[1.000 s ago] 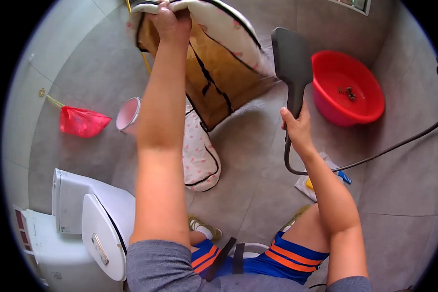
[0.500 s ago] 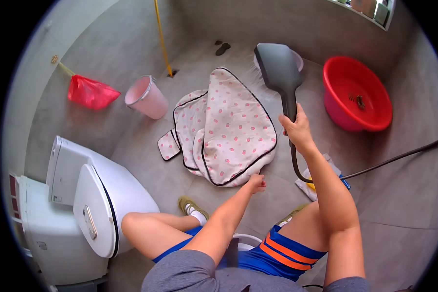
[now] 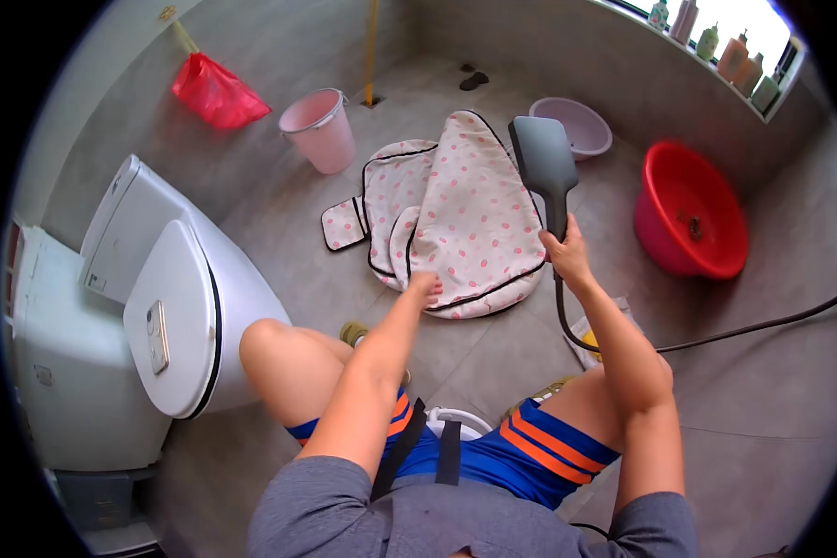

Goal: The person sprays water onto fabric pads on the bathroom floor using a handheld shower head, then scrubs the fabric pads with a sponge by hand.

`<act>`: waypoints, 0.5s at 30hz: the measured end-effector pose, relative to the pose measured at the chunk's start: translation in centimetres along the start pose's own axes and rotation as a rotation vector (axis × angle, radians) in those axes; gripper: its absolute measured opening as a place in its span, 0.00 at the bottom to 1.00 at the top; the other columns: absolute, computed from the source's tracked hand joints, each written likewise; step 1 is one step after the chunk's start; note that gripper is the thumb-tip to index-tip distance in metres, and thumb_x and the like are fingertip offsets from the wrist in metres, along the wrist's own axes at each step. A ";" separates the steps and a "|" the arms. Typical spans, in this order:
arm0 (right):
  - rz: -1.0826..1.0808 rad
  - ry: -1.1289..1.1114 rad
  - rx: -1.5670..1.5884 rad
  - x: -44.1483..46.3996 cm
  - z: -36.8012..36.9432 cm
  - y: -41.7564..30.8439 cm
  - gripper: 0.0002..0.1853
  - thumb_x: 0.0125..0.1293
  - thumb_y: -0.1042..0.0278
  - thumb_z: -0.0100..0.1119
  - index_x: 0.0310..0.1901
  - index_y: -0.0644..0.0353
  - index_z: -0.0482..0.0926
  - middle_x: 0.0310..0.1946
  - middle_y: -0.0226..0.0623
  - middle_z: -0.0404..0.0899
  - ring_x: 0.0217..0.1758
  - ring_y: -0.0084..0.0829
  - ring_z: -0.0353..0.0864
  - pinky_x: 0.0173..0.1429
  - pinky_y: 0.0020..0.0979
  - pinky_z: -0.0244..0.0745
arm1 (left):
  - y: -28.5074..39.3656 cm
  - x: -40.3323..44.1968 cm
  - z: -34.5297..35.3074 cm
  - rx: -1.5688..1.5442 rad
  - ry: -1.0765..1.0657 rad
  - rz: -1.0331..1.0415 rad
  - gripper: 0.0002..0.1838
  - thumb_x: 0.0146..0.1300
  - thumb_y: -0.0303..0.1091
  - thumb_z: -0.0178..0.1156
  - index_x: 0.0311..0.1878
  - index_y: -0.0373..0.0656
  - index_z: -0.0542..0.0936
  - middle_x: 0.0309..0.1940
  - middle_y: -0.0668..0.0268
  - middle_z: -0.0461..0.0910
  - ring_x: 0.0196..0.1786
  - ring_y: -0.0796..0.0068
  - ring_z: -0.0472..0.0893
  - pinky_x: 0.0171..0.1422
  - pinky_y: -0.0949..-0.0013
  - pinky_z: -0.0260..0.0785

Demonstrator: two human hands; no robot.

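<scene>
Left hand (image 3: 426,287) at spotted cover (image 3: 477,209); near edge

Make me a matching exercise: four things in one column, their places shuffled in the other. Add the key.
1. shower head
2. spotted cloth
3. red bag
4. bottles

A. lying on the floor
B. standing on the window ledge
C. held in the right hand
D. hanging by the wall

Pairs: 1-C, 2-A, 3-D, 4-B

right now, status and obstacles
Right hand gripping grey shower head. Left hand over pink-spotted white fabric cover, contact unclear. Round red basin stands apart.
</scene>
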State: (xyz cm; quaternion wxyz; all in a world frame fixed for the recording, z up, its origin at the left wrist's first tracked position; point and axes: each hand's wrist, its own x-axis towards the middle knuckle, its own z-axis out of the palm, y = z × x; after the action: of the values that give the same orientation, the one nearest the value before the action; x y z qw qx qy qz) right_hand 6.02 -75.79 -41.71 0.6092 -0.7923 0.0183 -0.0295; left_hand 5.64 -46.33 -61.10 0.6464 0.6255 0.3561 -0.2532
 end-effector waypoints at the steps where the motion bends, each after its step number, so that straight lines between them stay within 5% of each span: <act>1: -0.023 0.031 -0.048 -0.3 1.0 -0.2 0.20 0.59 0.67 0.63 0.52 0.61 0.71 0.23 0.29 0.73 0.19 0.22 0.73 0.24 0.27 0.71 | 1.4 -0.1 -0.4 -0.026 -0.054 0.021 0.08 0.65 0.36 0.53 0.44 0.46 0.76 0.37 0.69 0.78 0.42 0.71 0.79 0.50 0.52 0.72; 4: -0.068 0.022 0.009 -0.7 3.9 -0.2 0.22 0.60 0.65 0.64 0.54 0.59 0.70 0.24 0.30 0.74 0.19 0.21 0.73 0.24 0.28 0.70 | 8.8 -6.3 -0.6 0.126 -0.157 0.219 0.13 0.66 0.41 0.55 0.49 0.46 0.76 0.43 0.67 0.80 0.46 0.71 0.79 0.51 0.53 0.72; 9: -0.104 -0.006 -0.295 -0.8 9.0 -0.9 0.27 0.59 0.64 0.65 0.57 0.60 0.66 0.34 0.56 0.80 0.39 0.57 0.81 0.46 0.48 0.74 | 15.3 -17.1 0.0 0.442 -0.313 0.486 0.28 0.63 0.55 0.60 0.59 0.46 0.75 0.51 0.63 0.77 0.53 0.70 0.75 0.52 0.59 0.69; 10: -0.322 0.003 -0.378 -1.7 10.1 -2.3 0.28 0.60 0.62 0.65 0.57 0.60 0.65 0.36 0.57 0.81 0.42 0.58 0.82 0.46 0.50 0.74 | 15.5 -18.2 0.3 0.485 -0.323 0.506 0.30 0.62 0.56 0.61 0.60 0.45 0.75 0.52 0.63 0.77 0.54 0.70 0.74 0.52 0.61 0.69; 11: -0.278 -0.015 -0.435 -1.9 11.6 -2.8 0.27 0.61 0.63 0.64 0.57 0.60 0.64 0.37 0.58 0.80 0.42 0.57 0.82 0.46 0.48 0.75 | 14.7 -18.6 0.9 0.411 -0.248 0.577 0.32 0.61 0.58 0.61 0.59 0.42 0.75 0.50 0.62 0.78 0.51 0.71 0.74 0.50 0.66 0.68; 13: -0.294 -0.303 -0.266 -1.9 14.2 -4.1 0.32 0.62 0.69 0.60 0.65 0.66 0.58 0.43 0.58 0.80 0.50 0.51 0.81 0.53 0.44 0.74 | 14.6 -20.0 0.5 0.331 -0.324 0.622 0.30 0.62 0.52 0.63 0.56 0.36 0.75 0.50 0.57 0.79 0.50 0.68 0.77 0.49 0.65 0.71; 15: -0.619 -0.325 -0.282 -1.6 16.9 -2.9 0.40 0.59 0.72 0.61 0.69 0.70 0.52 0.50 0.59 0.77 0.59 0.56 0.74 0.65 0.43 0.67 | 13.5 -15.1 1.1 -0.004 -0.027 0.530 0.25 0.62 0.44 0.64 0.52 0.30 0.75 0.48 0.54 0.80 0.47 0.64 0.80 0.47 0.61 0.74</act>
State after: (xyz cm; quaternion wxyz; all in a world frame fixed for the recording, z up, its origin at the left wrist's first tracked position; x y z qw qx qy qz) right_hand 5.60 -58.62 -43.26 0.4511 -0.8309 -0.3149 -0.0835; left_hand 6.86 -48.01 -40.92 0.6962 0.6921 0.1718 -0.0828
